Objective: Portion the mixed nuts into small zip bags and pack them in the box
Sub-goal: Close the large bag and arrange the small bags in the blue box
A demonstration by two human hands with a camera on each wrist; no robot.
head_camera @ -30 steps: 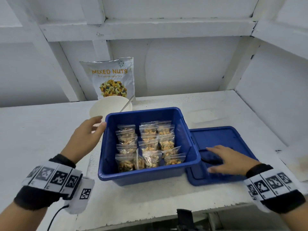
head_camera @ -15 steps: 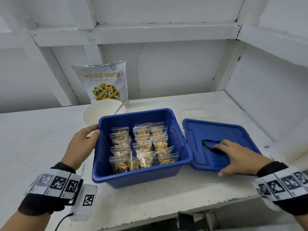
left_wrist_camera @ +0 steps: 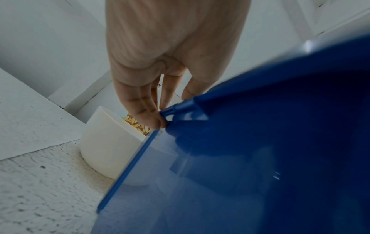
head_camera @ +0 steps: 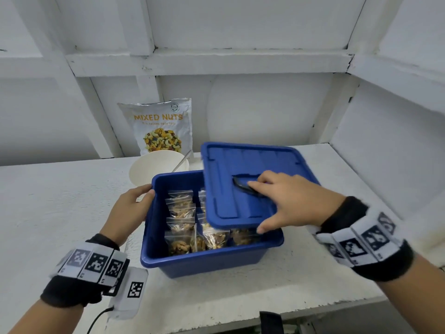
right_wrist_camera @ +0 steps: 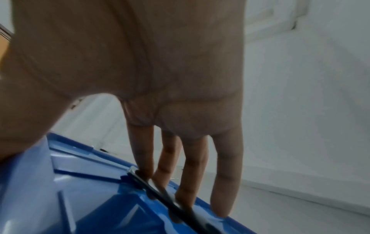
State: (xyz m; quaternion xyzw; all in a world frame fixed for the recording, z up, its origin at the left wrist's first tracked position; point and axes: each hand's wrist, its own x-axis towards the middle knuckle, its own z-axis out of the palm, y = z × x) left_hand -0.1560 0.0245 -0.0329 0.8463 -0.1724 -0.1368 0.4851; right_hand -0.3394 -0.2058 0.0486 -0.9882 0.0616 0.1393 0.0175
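The blue box (head_camera: 212,257) stands mid-table with several zip bags of nuts (head_camera: 180,208) packed inside. My right hand (head_camera: 265,206) grips the blue lid (head_camera: 240,169), fingers hooked in its black handle (head_camera: 240,186) and thumb under the near edge. The lid hangs tilted over the box's right half and hides the bags there. In the right wrist view the fingers (right_wrist_camera: 144,166) reach over the handle (right_wrist_camera: 160,193) on the lid (right_wrist_camera: 80,197). My left hand (head_camera: 142,198) rests with straight fingers (left_wrist_camera: 152,117) against the far left corner of the box (left_wrist_camera: 260,126).
A mixed nuts pouch (head_camera: 163,126) leans on the back wall. A white bowl (head_camera: 154,167) with a spoon (head_camera: 181,161) stands just behind the box, next to my left hand; the left wrist view shows the bowl (left_wrist_camera: 108,142) too. A wall bounds the right side.
My right hand has lifted the lid off the table at the right and carried it left, over the box. The left hand has stayed at the box's left corner.
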